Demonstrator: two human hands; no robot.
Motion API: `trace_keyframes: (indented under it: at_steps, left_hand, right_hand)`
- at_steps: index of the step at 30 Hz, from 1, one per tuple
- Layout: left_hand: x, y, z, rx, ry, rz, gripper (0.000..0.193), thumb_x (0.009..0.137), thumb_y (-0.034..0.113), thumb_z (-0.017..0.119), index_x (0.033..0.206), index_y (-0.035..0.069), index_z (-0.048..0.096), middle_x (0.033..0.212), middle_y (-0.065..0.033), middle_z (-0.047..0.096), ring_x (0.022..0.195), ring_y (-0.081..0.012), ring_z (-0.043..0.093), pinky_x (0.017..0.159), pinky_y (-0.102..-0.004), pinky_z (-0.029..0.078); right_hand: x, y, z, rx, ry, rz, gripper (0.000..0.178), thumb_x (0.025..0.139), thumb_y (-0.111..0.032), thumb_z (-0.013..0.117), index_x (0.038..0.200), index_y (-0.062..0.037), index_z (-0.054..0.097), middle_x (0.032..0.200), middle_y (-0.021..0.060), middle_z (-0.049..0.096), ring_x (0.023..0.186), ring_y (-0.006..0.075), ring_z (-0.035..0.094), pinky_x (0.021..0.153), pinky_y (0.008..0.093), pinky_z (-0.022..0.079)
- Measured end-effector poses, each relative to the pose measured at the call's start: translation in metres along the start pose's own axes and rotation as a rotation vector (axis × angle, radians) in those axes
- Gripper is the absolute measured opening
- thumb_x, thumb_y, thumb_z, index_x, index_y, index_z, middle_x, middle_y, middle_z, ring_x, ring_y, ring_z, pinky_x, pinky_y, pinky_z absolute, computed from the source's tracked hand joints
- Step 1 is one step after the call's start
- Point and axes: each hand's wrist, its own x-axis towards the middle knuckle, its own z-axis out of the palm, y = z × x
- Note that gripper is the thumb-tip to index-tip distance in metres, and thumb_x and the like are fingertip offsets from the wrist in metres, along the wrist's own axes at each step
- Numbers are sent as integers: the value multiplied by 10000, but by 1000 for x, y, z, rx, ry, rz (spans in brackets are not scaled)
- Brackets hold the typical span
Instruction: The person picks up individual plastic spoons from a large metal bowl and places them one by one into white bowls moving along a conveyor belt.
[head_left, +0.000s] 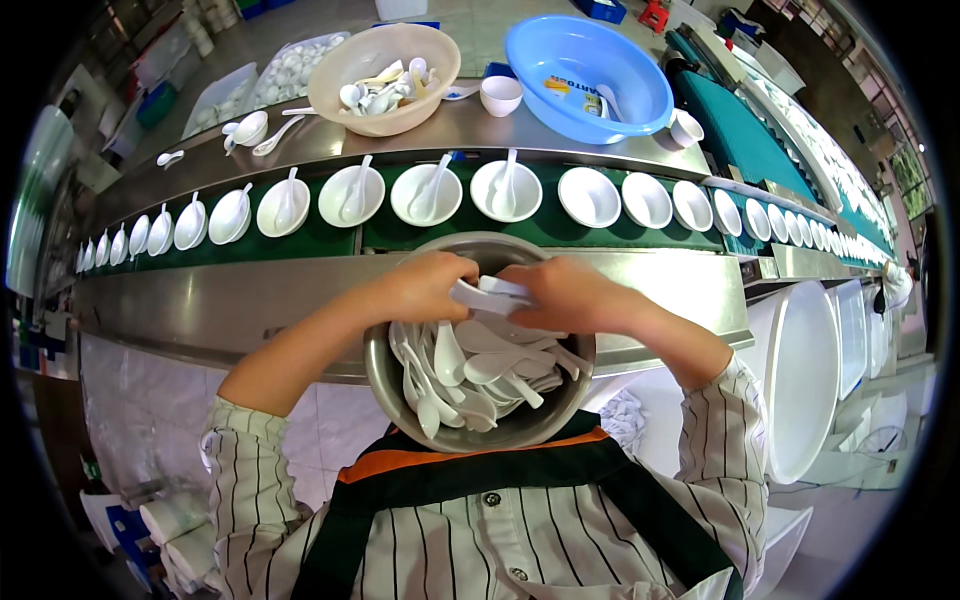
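A steel basin (379, 372) full of loose white spoons (449, 356) stands against my front, at the near edge of the line. Above its far side my two hands come together. My right hand (572, 292) is closed on the ends of white spoons (487, 299), at least two of them. My left hand (430, 287) has its fingers curled at their other end and grips there; its fingertips are partly hidden. Just beyond, white bowls pass along a green belt (390, 240). A bowl with a spoon in it (492, 204) is nearest my hands, and a bowl without a spoon (577, 204) sits right of it.
Bowls to the left hold spoons; those to the right hold none. On the steel ledge behind stand a beige basin (330, 98) of spoons, a blue basin (640, 118), and a small white cup (501, 97). Large white tubs (800, 385) stand at the right.
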Motion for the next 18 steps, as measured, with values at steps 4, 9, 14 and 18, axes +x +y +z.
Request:
trace_keyframes:
  at_steps: [4,9,14,18]
  left_hand:
    - [-8,-4,-15,-130,-168,-184,315,720,273,684,873,15,586,765,-43,596,699,-128,551,625,-266,440]
    - [-2,-8,-16,-362,-183,-150,229,762,252,652,796,43,566,663,24,537,571,-46,485,466,-208,379]
    - [13,-7,-24,-612,-104,-247,179,782,221,632,767,62,553,624,35,535,460,-14,442,376,-165,323]
    - [21,-13,-41,-806,54,-150,175,809,205,601,770,50,530,613,16,526,429,-24,443,340,-159,300]
  right_hand:
    - [2,23,-37,275,7,-63,305,754,-204,646,993,-27,578,784,84,624,719,163,590,659,292,447]
    - [64,120,-43,390,569,50,269,757,-245,611,870,-1,590,758,134,624,685,210,607,656,347,458]
    - [119,158,-12,161,618,429,357,740,-300,590,884,26,590,792,208,615,755,333,609,711,399,465]
    - [107,171,-17,74,794,434,322,735,-318,584,849,-17,584,794,210,611,761,356,600,705,422,460]
